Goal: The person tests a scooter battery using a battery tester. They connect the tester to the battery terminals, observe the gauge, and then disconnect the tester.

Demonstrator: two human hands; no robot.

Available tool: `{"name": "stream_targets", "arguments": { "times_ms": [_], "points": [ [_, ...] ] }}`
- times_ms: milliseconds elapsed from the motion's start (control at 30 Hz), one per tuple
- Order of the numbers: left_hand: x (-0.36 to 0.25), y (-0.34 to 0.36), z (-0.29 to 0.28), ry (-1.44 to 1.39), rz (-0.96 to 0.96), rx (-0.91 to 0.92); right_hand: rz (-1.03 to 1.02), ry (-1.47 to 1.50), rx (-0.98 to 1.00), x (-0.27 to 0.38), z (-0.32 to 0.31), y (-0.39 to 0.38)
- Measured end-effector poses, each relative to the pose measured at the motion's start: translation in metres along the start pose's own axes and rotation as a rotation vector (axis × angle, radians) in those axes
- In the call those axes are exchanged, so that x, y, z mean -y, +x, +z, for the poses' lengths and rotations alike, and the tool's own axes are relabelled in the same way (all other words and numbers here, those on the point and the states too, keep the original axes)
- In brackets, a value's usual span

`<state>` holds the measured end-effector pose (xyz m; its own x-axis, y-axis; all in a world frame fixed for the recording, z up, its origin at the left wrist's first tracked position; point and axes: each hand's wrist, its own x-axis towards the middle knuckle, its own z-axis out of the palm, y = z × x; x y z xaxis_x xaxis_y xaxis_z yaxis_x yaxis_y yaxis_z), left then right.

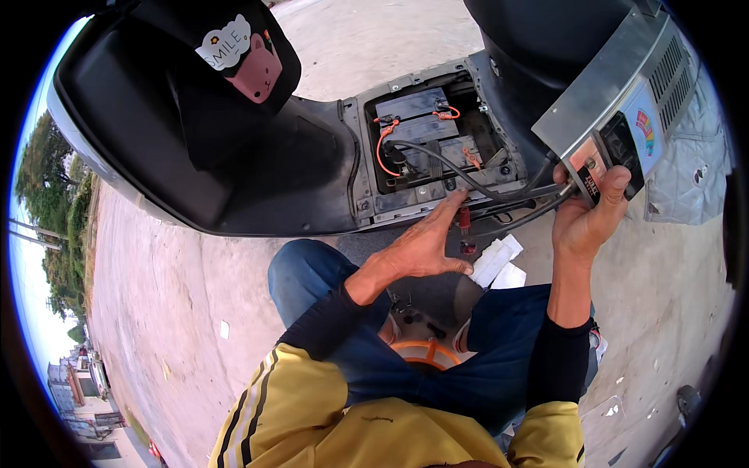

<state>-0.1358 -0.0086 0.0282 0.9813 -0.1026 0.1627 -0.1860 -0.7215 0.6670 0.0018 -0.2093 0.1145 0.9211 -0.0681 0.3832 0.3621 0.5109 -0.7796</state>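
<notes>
My right hand grips the lower end of a battery tester, a silver metal box with a coloured dial and vent slots. Thick black cables run from it toward the scooter. My left hand has its fingers stretched and thumb apart, fingertips close to the near rim of the scooter's battery compartment. Just right of those fingertips hangs a red-handled clamp. Inside the compartment sit several dark batteries, joined by orange leads. A black cable arches over them.
The scooter's black front panel stands left and its seat base stands at the far right. White paper pieces lie on the ground near my right knee. An orange-rimmed round object is between my legs. Quilted silver fabric hangs beyond the tester.
</notes>
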Motion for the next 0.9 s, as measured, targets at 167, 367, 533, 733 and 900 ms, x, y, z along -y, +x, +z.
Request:
{"name": "stream_targets", "arguments": {
  "times_ms": [167, 367, 533, 733, 900],
  "points": [
    [0.016, -0.038, -0.057, -0.002, -0.416, 0.182, -0.016, -0.007, -0.01, 0.0, -0.002, -0.002],
    [0.054, -0.006, -0.072, -0.451, -0.165, -0.573, -0.036, 0.009, -0.028, -0.011, -0.002, -0.009],
    [0.062, 0.033, -0.049, -0.608, -0.103, -0.603, -0.075, -0.029, -0.131, -0.02, -0.001, -0.011],
    [0.057, 0.05, -0.036, -0.727, -0.162, -0.792, -0.131, -0.046, -0.168, -0.033, -0.002, -0.013],
    [0.084, 0.058, -0.043, -0.994, -0.121, -0.856, -0.122, 0.024, -0.195, -0.048, -0.004, -0.018]
  ]
}}
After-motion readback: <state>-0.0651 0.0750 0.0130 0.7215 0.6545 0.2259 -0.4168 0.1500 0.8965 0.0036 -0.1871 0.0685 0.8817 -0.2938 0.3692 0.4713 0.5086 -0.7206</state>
